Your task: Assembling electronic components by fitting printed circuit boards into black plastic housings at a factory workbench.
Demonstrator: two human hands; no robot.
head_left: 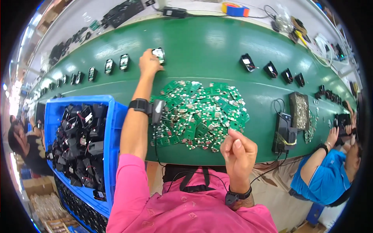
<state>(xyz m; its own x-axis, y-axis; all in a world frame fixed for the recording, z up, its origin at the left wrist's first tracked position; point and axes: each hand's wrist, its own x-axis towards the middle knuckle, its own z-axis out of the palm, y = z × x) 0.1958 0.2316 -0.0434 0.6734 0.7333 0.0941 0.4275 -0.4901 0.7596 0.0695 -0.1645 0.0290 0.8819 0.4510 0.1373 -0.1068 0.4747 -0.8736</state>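
Observation:
My left hand (150, 63) reaches out to the far part of the green bench. Its fingers are closed on a small black housing (158, 54) with a circuit board inside, at the end of a row of similar housings. My right hand (239, 152) is raised at the near right edge of a heap of green circuit boards (196, 112). Its fingers are curled, with fingertips together; whether anything small sits between them is hidden. A black strap with a dark device (157, 110) is on my left wrist, and another strap (237, 196) is on my right.
A blue crate (116, 128) full of black housings stands at my left. More housings (124, 62) line the bench's left, others (271, 70) the right. A block of small metal parts (300, 110) and a black device (285, 132) lie right. Co-workers sit both sides.

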